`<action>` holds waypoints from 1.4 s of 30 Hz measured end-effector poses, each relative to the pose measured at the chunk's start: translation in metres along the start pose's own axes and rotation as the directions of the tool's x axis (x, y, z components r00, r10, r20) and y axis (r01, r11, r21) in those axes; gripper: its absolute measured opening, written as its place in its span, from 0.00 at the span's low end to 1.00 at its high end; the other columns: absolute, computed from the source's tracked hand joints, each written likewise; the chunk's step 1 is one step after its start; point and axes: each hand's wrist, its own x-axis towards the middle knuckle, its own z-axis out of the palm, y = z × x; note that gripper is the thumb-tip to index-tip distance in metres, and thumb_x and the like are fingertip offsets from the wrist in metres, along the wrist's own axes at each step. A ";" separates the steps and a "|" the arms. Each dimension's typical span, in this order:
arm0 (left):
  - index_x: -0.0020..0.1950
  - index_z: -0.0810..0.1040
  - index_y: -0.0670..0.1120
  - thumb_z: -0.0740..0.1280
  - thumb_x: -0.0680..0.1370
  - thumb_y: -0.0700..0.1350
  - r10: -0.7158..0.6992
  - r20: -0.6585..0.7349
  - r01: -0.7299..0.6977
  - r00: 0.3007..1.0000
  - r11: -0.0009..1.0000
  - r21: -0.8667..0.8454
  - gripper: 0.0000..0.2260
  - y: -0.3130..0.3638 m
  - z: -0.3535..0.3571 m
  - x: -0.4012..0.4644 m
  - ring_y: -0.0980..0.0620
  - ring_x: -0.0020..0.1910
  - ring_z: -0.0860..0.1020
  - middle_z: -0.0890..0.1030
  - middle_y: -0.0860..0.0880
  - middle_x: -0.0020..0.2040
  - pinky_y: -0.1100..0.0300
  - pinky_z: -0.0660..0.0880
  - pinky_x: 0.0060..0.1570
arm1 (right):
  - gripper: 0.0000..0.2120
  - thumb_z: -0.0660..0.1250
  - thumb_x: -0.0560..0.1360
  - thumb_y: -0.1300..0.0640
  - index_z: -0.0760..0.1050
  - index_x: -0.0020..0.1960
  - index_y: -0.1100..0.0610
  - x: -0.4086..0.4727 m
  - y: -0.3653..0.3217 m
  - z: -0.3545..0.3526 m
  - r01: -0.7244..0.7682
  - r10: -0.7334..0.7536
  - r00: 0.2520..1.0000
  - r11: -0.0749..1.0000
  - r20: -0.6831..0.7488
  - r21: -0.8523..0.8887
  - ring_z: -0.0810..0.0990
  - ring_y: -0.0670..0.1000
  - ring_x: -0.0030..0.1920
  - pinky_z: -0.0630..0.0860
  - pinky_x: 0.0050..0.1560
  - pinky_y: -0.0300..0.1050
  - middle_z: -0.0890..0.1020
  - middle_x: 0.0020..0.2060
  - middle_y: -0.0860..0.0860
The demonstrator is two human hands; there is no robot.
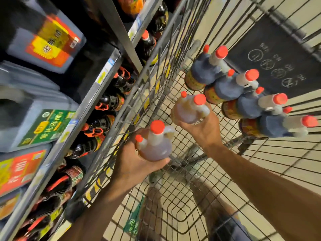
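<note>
Above a wire cart [173,94], the left hand [135,164] clasps the near amber jug [154,146], the right hand [205,131] the far amber jug [187,112], each from beneath, likely supporting their weight.

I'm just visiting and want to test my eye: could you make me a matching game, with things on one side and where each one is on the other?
Things:
1 left hand
2 right hand
3 dark bottles
4 green-label jug

Places:
A on the shelf
B standing in a row in the wire cart
C grips an amber bottle beside the dark row
D grips an amber bottle beside the shelf

Pairs: 1-D, 2-C, 3-B, 4-A.
</note>
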 end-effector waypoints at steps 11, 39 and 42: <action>0.48 0.79 0.51 0.86 0.57 0.41 -0.052 0.002 0.052 0.999 0.994 -0.094 0.26 0.083 -0.050 -0.084 0.68 0.42 0.82 0.83 0.67 0.40 0.73 0.74 0.38 | 0.39 0.86 0.56 0.41 0.76 0.61 0.51 -0.111 -0.087 -0.083 -0.079 0.080 0.996 0.997 0.027 -0.013 0.84 0.41 0.51 0.82 0.54 0.47 0.85 0.50 0.43; 0.50 0.78 0.57 0.85 0.56 0.51 0.001 -0.644 -0.273 0.765 0.906 -0.323 0.27 0.113 -0.151 -0.481 0.67 0.44 0.81 0.83 0.59 0.48 0.69 0.76 0.41 | 0.35 0.85 0.61 0.48 0.76 0.64 0.51 -0.428 -0.273 -0.193 0.546 -0.492 0.783 0.837 0.380 -0.042 0.81 0.37 0.51 0.79 0.55 0.40 0.82 0.56 0.44; 0.53 0.80 0.53 0.84 0.50 0.61 -0.106 -0.741 -0.263 0.663 0.893 -0.364 0.35 0.079 -0.158 -0.544 0.61 0.49 0.83 0.85 0.55 0.51 0.60 0.80 0.47 | 0.41 0.86 0.59 0.46 0.76 0.67 0.57 -0.459 -0.287 -0.162 0.598 -0.528 0.705 0.801 0.473 0.003 0.82 0.40 0.56 0.81 0.56 0.46 0.83 0.60 0.51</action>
